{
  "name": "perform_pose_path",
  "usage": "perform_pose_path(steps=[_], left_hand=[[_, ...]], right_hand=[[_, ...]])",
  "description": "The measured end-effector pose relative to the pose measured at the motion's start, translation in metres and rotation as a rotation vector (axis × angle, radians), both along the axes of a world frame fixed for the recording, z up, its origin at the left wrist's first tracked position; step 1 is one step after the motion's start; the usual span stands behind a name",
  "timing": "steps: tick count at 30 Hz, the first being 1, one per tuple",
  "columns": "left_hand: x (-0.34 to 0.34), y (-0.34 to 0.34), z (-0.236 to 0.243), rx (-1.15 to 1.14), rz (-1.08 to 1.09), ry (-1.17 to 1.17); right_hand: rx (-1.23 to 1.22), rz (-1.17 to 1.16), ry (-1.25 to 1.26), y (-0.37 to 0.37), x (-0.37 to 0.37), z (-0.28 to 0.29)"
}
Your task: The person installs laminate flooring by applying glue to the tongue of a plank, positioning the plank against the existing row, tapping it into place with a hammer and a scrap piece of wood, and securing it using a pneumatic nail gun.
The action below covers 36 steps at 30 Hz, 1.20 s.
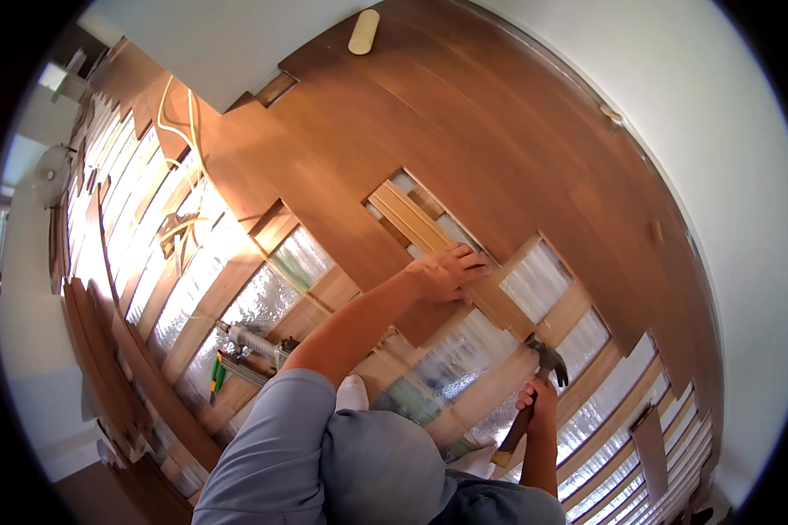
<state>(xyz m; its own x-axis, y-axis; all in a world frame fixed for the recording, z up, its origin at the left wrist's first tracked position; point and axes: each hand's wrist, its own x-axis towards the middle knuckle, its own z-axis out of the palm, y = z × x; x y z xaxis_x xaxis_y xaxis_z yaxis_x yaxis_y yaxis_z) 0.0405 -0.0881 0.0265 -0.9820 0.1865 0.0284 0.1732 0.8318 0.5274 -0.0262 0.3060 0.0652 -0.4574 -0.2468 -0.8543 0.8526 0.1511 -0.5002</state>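
Observation:
My left hand (446,271) rests on a light wooden plank (411,220), fingers apart over it, beside a brown floorboard (423,317). The plank lies diagonally in a gap in the brown flooring, over battens and silver foil. My right hand (536,401) is closed round the handle of a claw hammer (547,359), whose head is at the plank's lower right end. Left of my arm lie a metal tool (247,334), its exact kind unclear, and green-handled hand tools (217,376).
Laid boards (552,149) run to white walls. Loose planks (96,350) are stacked at the left, near a fan (52,171). Exposed battens with foil lie at left and right. Pale hoses (184,131) cross the upper left; a pale cylinder (363,31) lies at the top.

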Motion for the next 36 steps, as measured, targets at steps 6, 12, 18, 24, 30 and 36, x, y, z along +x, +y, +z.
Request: perform_pose_path(steps=[6, 12, 18, 24, 30, 36], left_hand=[[-0.002, 0.002, 0.006, -0.045, -0.002, 0.042], [0.013, 0.003, -0.021, -0.051, -0.012, 0.074], [0.000, -0.002, -0.001, -0.057, 0.003, -0.046], [-0.004, 0.006, 0.007, -0.049, 0.021, 0.023], [-0.002, 0.002, 0.000, -0.014, 0.036, -0.025], [-0.010, 0.013, 0.005, -0.074, 0.039, -0.013]], right_hand=[[0.079, -0.513, 0.181, 0.046, 0.004, -0.023], [-0.088, 0.493, -0.081, -0.091, 0.036, 0.049], [0.099, 0.078, 0.291, -0.064, 0.019, 0.055], [0.187, -0.481, 0.336, 0.003, 0.007, 0.010], [0.118, -0.063, 0.068, -0.025, 0.009, 0.011], [0.240, -0.556, 0.326, 0.013, 0.021, -0.018]])
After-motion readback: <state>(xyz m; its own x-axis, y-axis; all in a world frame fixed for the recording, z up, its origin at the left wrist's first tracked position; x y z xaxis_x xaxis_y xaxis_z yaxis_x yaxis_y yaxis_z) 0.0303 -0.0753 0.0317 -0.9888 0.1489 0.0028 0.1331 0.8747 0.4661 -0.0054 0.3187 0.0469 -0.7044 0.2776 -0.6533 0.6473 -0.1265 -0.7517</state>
